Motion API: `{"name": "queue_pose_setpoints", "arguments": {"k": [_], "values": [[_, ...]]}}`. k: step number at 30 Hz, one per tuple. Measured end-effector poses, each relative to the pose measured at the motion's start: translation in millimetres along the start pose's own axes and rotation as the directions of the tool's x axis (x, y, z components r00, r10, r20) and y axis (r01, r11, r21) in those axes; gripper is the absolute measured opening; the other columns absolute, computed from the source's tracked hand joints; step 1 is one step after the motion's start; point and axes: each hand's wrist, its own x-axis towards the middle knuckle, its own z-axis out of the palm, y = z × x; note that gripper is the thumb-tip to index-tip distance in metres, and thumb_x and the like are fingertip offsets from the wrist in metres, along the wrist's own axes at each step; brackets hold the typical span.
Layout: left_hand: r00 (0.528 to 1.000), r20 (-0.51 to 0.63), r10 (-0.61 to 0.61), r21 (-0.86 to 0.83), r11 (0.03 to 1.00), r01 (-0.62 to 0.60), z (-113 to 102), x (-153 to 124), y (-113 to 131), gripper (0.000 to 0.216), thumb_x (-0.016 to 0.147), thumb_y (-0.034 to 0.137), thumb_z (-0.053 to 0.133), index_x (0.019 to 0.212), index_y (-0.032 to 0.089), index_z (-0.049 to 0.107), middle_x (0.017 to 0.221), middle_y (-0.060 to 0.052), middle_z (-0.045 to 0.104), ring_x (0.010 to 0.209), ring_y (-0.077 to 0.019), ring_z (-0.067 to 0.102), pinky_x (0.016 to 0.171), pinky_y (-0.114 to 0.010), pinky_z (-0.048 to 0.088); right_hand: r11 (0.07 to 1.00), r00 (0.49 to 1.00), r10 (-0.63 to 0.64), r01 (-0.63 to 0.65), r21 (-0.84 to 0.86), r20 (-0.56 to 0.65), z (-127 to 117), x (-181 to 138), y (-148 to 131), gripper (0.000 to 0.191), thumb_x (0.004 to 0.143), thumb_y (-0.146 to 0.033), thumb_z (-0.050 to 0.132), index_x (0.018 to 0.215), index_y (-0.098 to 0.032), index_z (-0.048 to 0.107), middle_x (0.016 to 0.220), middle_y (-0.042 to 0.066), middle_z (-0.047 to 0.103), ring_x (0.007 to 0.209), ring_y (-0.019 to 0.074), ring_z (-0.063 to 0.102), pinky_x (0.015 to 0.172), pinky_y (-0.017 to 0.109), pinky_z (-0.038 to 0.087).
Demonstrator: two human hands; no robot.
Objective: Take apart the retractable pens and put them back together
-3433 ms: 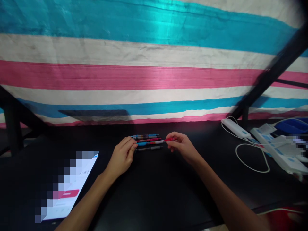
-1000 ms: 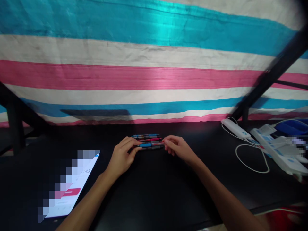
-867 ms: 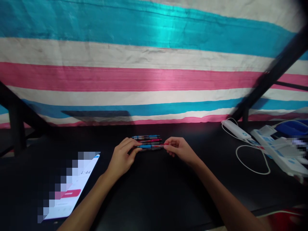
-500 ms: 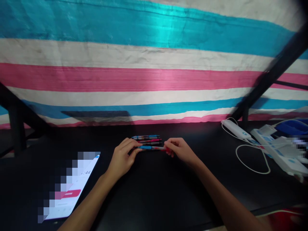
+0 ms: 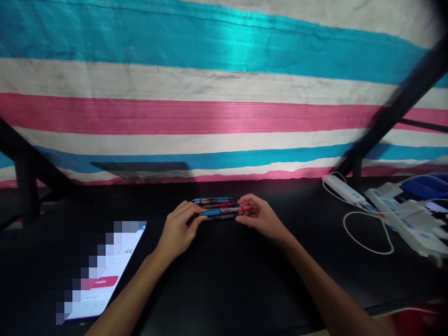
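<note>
My left hand [image 5: 180, 224] is closed, its thumb and fingers pinching the left end of a pen [image 5: 227, 212] with a blue grip, a clear barrel and a red right end. That pen slants slightly up to the right. Around its red end, the thumb and fingers of my right hand [image 5: 261, 217] are apart; whether they touch it I cannot tell. Behind it lie a blue-and-dark pen [image 5: 219, 199] and a red-and-dark pen [image 5: 224, 205], roughly parallel. A dark greyish pen [image 5: 227, 217] shows just in front, its left part close to my left fingertips.
A lit phone or tablet [image 5: 112, 280], partly pixelated, lies left on the black table [image 5: 224, 284]. On the right are a white power strip [image 5: 409, 224], a white device [image 5: 345, 187] and a looped cable [image 5: 367, 252]. A striped sheet [image 5: 210, 116] hangs behind, between dark frame bars.
My right fingers have opened from the pen's red end, uncovering it. The held pen's right end has risen, and a dark pen now shows in front of it. My left hand stays put.
</note>
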Motion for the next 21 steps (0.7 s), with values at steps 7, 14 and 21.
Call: {"name": "queue_pose_setpoints", "arguments": {"k": [7, 14, 21], "values": [[1.000, -0.003, -0.010, 0.008, 1.000, 0.010, -0.9, 1.4, 1.1, 0.006, 0.086, 0.020, 0.059, 0.089, 0.017, 0.063, 0.083, -0.005, 0.064, 0.080, -0.0185, 0.057, 0.071, -0.031, 0.047, 0.998, 0.995, 0.032, -0.027, -0.058, 0.090, 0.2, -2.0, -0.8, 0.032, 0.085, -0.042, 0.057, 0.069, -0.015, 0.061, 0.059, 0.001, 0.057, 0.053, 0.0103, 0.051, 0.049, 0.022, 0.040], [0.998, 0.027, -0.049, -0.044, 0.998, 0.050, -2.3, 2.7, 1.7, 0.010, 0.085, 0.022, 0.061, 0.091, 0.019, 0.068, 0.086, -0.006, 0.068, 0.080, -0.0189, 0.062, 0.071, -0.031, 0.051, 0.992, 0.993, -0.117, 0.116, -0.049, -0.022, 1.6, -4.4, -3.9, 0.022, 0.073, -0.034, 0.072, 0.089, -0.019, 0.068, 0.076, 0.003, 0.065, 0.060, 0.0132, 0.056, 0.055, 0.025, 0.044], [0.989, -0.099, 0.113, 0.054, 0.993, -0.108, -1.6, 0.6, 12.1, 0.014, 0.082, 0.013, 0.064, 0.093, 0.017, 0.070, 0.082, -0.005, 0.069, 0.075, -0.0163, 0.060, 0.069, -0.029, 0.050, 0.973, 0.986, 0.128, -0.146, 0.178, 0.109, 3.5, -3.9, -2.5, 0.032, 0.082, -0.040, 0.063, 0.062, -0.016, 0.057, 0.046, -0.005, 0.048, 0.039, 0.0055, 0.036, 0.040, 0.019, 0.023]]}}
